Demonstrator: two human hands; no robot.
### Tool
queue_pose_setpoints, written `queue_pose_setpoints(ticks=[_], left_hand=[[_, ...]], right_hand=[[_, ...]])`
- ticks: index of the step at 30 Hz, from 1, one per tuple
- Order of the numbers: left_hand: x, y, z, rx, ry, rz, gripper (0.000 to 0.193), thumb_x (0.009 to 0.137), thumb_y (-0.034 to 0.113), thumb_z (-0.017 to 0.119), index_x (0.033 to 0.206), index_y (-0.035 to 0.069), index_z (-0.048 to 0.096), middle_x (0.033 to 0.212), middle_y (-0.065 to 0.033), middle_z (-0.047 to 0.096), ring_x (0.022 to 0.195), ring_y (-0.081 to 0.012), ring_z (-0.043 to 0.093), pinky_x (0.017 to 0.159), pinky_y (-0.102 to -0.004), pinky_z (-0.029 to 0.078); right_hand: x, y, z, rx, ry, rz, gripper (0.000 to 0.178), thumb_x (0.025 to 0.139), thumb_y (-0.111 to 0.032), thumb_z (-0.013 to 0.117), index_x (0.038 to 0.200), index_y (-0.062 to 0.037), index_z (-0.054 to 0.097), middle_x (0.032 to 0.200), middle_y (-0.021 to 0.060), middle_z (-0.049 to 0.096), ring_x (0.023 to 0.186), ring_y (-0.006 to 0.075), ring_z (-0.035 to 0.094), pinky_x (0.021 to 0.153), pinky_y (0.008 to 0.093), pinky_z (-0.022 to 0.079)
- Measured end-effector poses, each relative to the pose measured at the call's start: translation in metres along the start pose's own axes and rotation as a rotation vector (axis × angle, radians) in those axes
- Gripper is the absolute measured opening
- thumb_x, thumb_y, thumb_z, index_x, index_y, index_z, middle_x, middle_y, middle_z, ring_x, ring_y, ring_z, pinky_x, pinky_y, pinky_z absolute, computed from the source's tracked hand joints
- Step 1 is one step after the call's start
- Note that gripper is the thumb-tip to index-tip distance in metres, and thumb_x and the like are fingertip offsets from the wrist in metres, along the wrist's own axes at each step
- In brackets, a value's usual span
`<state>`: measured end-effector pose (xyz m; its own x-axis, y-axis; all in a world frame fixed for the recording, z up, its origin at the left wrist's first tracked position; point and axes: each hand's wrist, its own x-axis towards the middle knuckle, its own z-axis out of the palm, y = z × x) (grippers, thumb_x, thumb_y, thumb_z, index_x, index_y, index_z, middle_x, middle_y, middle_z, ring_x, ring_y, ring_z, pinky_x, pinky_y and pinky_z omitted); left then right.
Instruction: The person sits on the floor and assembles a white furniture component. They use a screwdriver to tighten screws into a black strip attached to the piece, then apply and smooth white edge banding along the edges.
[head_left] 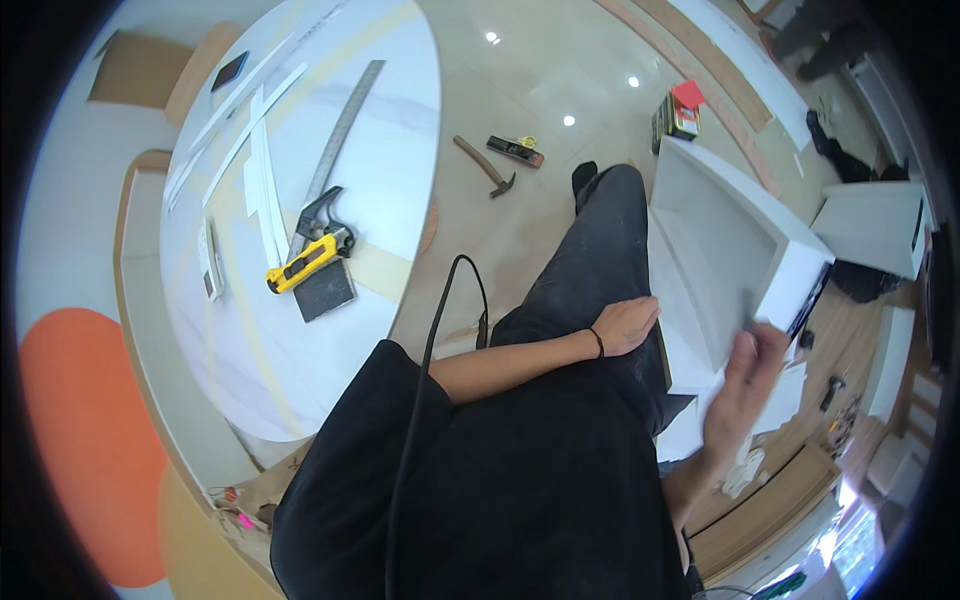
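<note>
A white open box (715, 230), shaped like a drawer, stands tilted against my right leg. My left hand (625, 325), with a dark band at the wrist, lies across my thigh. Its fingers are drawn together at the box's near left edge, with the tips hidden. Over the box's right front corner is my right hand (745, 370), thumb and fingers close together but smeared by motion. A dark blur shows by its fingertips; whether it holds anything is unclear.
The round white table (370, 200) at left bears a yellow utility knife (305, 265), a metal ruler (345, 130), a black clamp (318, 210) and white strips. A hammer (485, 165), a hand plane (515, 151) and a tin (677, 120) sit on the floor. A black cable (432, 340) hangs before me.
</note>
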<state>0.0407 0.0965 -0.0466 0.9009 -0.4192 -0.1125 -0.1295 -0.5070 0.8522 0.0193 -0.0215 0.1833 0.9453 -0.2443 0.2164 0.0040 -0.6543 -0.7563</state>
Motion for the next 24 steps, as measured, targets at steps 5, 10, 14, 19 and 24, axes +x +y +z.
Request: queue_pose_setpoints(ticks=[5,10,14,19,24], left_hand=[[0.0,-0.024,0.012,-0.313,0.007,-0.049,0.014,0.1,0.017,0.059,0.104,0.004,0.055,0.093,-0.0168,0.062,0.089,-0.0359,0.063,0.078,-0.0469,0.051],[0.008,-0.028,-0.001,-0.316,0.005,-0.061,0.013,0.096,0.013,0.064,0.101,0.004,0.056,0.089,-0.0141,0.061,0.084,-0.0305,0.063,0.075,-0.0432,0.051],[0.01,-0.03,-0.007,-0.352,-0.019,-0.062,0.013,0.095,0.012,0.065,0.1,0.004,0.057,0.089,-0.0134,0.061,0.083,-0.0289,0.062,0.074,-0.042,0.051],[0.009,-0.042,-0.002,-0.379,-0.009,-0.03,0.013,0.094,0.011,0.066,0.099,0.003,0.057,0.088,-0.0126,0.061,0.083,-0.027,0.062,0.074,-0.0406,0.051],[0.013,-0.05,-0.01,-0.412,-0.039,-0.016,0.013,0.096,0.014,0.067,0.098,0.004,0.058,0.084,-0.0067,0.06,0.073,-0.0165,0.062,0.065,-0.0336,0.053]], right_hand=[[0.031,-0.123,0.12,0.25,-0.584,-0.947,0.02,0.085,-0.011,0.067,0.104,-0.0156,0.069,0.088,0.0058,0.058,0.077,0.0233,0.063,0.065,0.0358,0.049],[-0.024,-0.197,0.215,0.341,-0.763,-1.41,0.012,0.089,-0.017,0.063,0.098,-0.0225,0.068,0.09,0.0014,0.054,0.095,0.0165,0.06,0.078,0.0343,0.043],[-0.053,-0.201,0.243,0.482,-0.849,-1.451,0.011,0.088,-0.018,0.064,0.098,-0.0221,0.067,0.092,0.001,0.055,0.097,0.0168,0.059,0.08,0.034,0.042],[-0.067,-0.181,0.256,0.536,-0.868,-1.419,0.008,0.086,-0.015,0.064,0.092,-0.0197,0.066,0.097,0.0023,0.056,0.103,0.019,0.057,0.082,0.0333,0.042],[-0.076,-0.172,0.279,0.537,-0.799,-1.435,0.009,0.082,-0.025,0.07,0.084,-0.0168,0.071,0.102,0.0059,0.06,0.105,0.0246,0.057,0.088,0.0404,0.043]])
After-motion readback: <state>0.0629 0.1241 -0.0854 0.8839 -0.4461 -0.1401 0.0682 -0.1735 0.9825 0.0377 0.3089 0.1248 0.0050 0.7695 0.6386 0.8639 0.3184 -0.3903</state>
